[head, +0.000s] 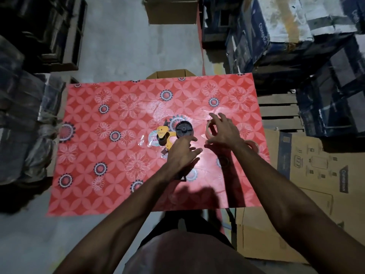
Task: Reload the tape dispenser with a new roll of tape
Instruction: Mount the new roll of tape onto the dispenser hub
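Observation:
A yellow and black tape dispenser lies on the red flower-patterned table, its black round hub bare and facing up. My left hand rests over the dispenser's handle end, fingers spread toward the right. My right hand holds a roll of clear tape upright just right of the hub, fingers curled around the ring. A second tape roll lies on the table behind my right wrist, partly hidden.
Cardboard boxes stand to the right of the table and another at its far edge. Stacked dark cartons and wrapped bundles line both sides. Grey concrete floor lies beyond.

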`<action>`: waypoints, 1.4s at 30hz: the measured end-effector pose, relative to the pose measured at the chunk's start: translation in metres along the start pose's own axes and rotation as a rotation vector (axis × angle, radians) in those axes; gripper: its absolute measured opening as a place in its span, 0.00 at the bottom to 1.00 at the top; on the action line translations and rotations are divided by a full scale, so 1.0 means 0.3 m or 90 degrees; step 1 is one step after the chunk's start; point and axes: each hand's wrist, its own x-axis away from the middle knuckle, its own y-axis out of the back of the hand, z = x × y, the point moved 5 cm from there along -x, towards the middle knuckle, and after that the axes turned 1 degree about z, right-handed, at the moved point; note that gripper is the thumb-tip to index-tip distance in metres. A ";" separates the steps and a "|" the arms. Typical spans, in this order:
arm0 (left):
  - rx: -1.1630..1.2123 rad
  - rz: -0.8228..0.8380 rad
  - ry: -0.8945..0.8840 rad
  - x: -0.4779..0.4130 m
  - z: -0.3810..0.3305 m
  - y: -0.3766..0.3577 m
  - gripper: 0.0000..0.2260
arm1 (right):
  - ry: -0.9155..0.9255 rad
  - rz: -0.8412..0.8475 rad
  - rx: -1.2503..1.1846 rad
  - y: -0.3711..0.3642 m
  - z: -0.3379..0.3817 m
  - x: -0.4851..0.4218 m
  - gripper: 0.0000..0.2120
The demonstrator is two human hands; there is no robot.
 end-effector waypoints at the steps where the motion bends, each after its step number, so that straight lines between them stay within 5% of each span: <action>1: -0.005 -0.008 0.007 0.009 0.015 0.016 0.22 | -0.001 -0.006 -0.004 -0.015 0.003 -0.001 0.56; 4: -0.006 -0.026 0.023 0.029 0.072 0.054 0.23 | -0.015 -0.079 -0.028 -0.033 0.010 0.010 0.39; 10: 0.057 -0.028 0.014 0.042 0.114 0.106 0.23 | -0.055 -0.213 -0.196 0.033 0.037 0.108 0.39; 14: 0.030 -0.033 -0.030 0.058 0.066 0.173 0.40 | -0.052 -0.213 -0.387 0.075 0.096 0.222 0.45; 18: -0.056 -0.024 -0.135 0.079 -0.004 0.254 0.54 | -0.019 -0.163 -0.513 0.069 0.217 0.322 0.37; 24: -0.153 0.074 -0.246 0.098 -0.005 0.311 0.36 | 0.065 -0.091 -0.571 0.005 0.356 0.380 0.25; 27: -0.021 0.121 -0.208 0.143 0.040 0.326 0.36 | 0.117 -0.050 -0.574 0.002 0.419 0.410 0.24; 31: 0.157 -0.003 -0.045 0.215 0.129 0.341 0.35 | 0.147 0.000 -0.617 -0.005 0.481 0.452 0.15; 35: 0.317 -0.061 0.082 0.246 0.179 0.317 0.23 | 0.176 -0.033 -0.602 -0.002 0.520 0.493 0.28; 38: 0.336 -0.098 0.112 0.268 0.176 0.316 0.23 | 0.201 -0.089 -0.498 -0.004 0.550 0.509 0.33; 42: 0.305 -0.097 0.129 0.276 0.174 0.324 0.33 | 0.224 -0.150 -0.487 0.005 0.565 0.503 0.26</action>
